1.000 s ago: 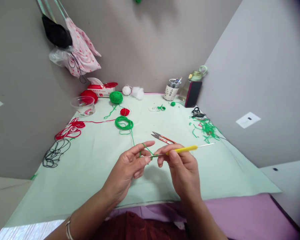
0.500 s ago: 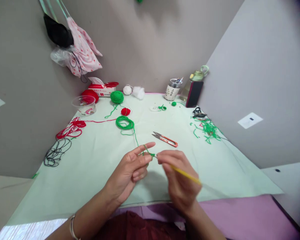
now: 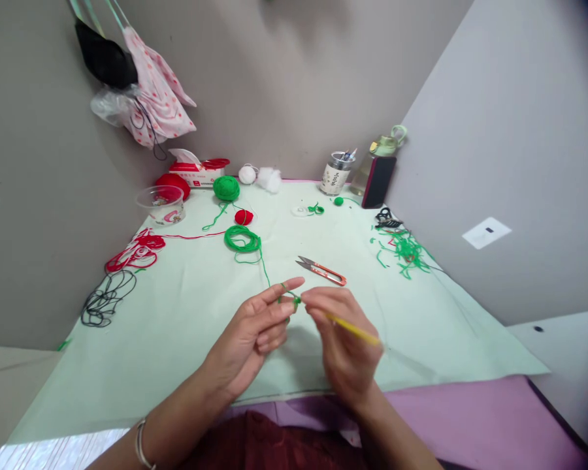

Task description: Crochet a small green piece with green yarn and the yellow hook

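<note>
Round loose green yarn coil [image 3: 245, 248]: on the pale green cloth [image 3: 191, 294].
Left hand [image 3: 247, 326]: pinching a small green yarn piece [image 3: 297, 301], between both hands.
Orange-handled metal snips [image 3: 318, 267]: just beyond.
Right hand [image 3: 345, 346]: grasping a slim yellow-handled hook [image 3: 355, 329], tip hidden from me.

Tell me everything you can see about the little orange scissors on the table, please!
The little orange scissors are a snipping kind: two pointed, dark grey blades that look like metal, joined to a narrow orange handle bent like a U, with small pale marks. The blade tips stand slightly apart. They lie flat on the pale green cloth, slanted, blades toward the picture's upper left, just beyond the right hand. Only the cloth seems to touch them.
</note>
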A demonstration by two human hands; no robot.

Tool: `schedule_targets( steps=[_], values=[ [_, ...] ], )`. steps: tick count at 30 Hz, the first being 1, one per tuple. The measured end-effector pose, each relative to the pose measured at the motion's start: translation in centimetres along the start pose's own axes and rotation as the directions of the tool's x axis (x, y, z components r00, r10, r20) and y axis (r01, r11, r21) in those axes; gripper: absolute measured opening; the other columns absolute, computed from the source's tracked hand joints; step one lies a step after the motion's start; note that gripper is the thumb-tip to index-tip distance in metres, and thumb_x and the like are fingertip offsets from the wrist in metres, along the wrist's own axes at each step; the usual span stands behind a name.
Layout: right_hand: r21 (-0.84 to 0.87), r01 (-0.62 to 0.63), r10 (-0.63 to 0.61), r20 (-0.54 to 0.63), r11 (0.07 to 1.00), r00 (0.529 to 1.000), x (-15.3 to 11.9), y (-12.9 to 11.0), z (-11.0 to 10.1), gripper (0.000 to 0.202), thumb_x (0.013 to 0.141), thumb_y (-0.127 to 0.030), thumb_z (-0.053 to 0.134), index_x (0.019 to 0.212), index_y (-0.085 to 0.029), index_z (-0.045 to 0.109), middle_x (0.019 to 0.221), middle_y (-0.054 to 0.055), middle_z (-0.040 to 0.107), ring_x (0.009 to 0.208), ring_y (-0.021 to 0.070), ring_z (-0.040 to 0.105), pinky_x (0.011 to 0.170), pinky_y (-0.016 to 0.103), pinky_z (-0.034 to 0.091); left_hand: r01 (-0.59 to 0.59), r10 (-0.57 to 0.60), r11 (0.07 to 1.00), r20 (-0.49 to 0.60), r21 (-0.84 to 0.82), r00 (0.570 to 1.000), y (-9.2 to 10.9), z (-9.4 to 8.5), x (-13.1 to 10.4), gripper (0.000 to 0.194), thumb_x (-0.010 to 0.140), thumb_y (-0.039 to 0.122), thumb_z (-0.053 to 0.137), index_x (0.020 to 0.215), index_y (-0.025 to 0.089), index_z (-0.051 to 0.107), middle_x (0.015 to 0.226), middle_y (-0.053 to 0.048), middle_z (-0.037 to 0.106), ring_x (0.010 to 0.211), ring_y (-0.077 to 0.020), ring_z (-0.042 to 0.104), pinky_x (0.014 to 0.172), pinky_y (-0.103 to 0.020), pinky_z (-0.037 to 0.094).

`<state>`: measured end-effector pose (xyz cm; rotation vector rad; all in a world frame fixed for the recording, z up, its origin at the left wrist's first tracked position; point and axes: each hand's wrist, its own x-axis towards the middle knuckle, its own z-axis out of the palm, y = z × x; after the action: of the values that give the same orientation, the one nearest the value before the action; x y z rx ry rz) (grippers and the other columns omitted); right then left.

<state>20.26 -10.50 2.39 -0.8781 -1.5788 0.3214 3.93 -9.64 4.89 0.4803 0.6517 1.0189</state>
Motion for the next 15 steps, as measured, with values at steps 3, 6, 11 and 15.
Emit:
schedule_targets(
  steps=[3, 6, 11, 15],
  values=[
    [0.29, -0.255, 0.278, -0.041, 0.922, 0.96, 0.74, -0.05, -0.46, 0.02, 0.106, -0.021, 0.061, 0.101, -0.024, 0.08, 0.083, 0.003, 0.073, 0.071, 0.0159, 0.068, 0.068, 0.031, 0.057, -0.029, 0.029, 1.0, 0.002, 0.0, 1.0, 0.56, -0.13, -0.05, 0.03, 0.081, 0.016, 0.09, 0.11, 0.015, 0.088, 0.077, 0.005, 0.056, 0.047, 0.0033, 0.019, 0.043, -0.015, 0.02],
    [0.428, -0.326, 0.336, 0.055, 0.843, 0.94, 1.13, -0.17, -0.38, 0.018, 0.106, -0.029, 0.064, 0.099, -0.026, 0.081, 0.087, 0.002, 0.075, 0.07, 0.0151, 0.066, 0.066, 0.03, 0.056, -0.061, 0.06, 0.996, 0.018, 0.069, 0.998, 0.59, 0.1, -0.31, 0.03, 0.082, 0.018, 0.09, 0.112, 0.021, 0.088, 0.081, 0.003, 0.059, 0.046, 0.0031, 0.025, 0.045, -0.016, 0.02],
    [0.388, -0.335, 0.313, 0.121, 0.858, 0.942, 1.14, -0.03, 0.05, 0.017, 0.105, -0.03, 0.067, 0.102, -0.026, 0.083, 0.095, 0.004, 0.081, 0.074, 0.0154, 0.069, 0.068, 0.03, 0.059, -0.072, 0.071, 0.979, 0.012, 0.191, 0.997, 0.26, 0.32, -0.37, 0.035, 0.082, 0.023, 0.091, 0.116, 0.028, 0.087, 0.088, 0.002, 0.063, 0.048, 0.0025, 0.032, 0.047, -0.019, 0.021],
    [0.498, -0.393, 0.366, 0.157, 0.773, 0.917, 1.21, 0.1, -0.36, 0.022, 0.108, -0.032, 0.061, 0.101, -0.024, 0.079, 0.093, 0.004, 0.081, 0.07, 0.0141, 0.071, 0.065, 0.028, 0.061, -0.078, 0.082, 0.973, -0.009, 0.219, 0.997, 0.63, 0.09, -0.37, 0.033, 0.083, 0.027, 0.091, 0.116, 0.026, 0.087, 0.086, 0.003, 0.06, 0.048, 0.002, 0.032, 0.049, -0.02, 0.023]
  ],
)
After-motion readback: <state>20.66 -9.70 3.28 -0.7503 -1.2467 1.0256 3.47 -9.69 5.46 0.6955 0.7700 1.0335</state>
